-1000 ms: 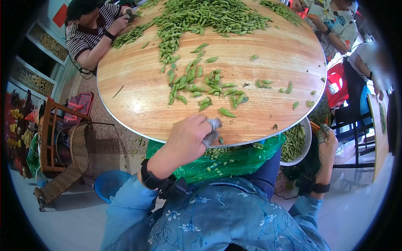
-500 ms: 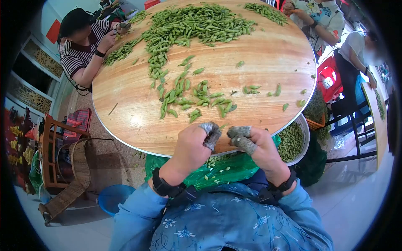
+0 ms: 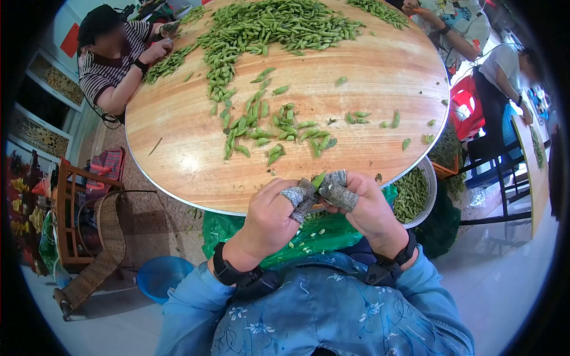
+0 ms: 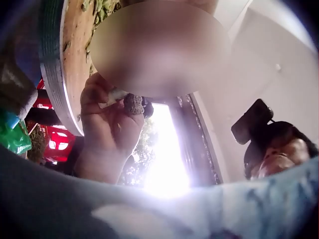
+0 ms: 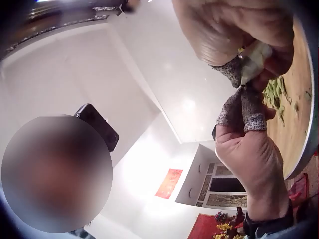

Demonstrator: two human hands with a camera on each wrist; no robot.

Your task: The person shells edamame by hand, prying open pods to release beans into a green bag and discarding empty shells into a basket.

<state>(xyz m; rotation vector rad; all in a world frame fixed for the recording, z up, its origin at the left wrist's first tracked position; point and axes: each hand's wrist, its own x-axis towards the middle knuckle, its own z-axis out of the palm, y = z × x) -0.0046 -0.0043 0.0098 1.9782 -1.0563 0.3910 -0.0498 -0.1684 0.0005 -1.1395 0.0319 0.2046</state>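
Just over the table's near edge, my left hand and right hand meet at the fingertips. Grey knitted finger covers wrap thumbs and forefingers. Between them they pinch a green soybean pod, its tip pointing away from me. In the right wrist view the pod looks pale and blurred, with the left hand below it. Below the hands, a green plastic bag with loose pale beans lies over my lap. Several scattered pods lie on the table ahead.
A large heap of pods covers the table's far side. To my right stands a white basket full of pods. A blue basin is on the floor at left. Other people sit at the table, one in stripes.
My right hand has come up from beside the white basket to meet the left hand. A pod is now pinched between them. The left hand has stayed near the table edge.
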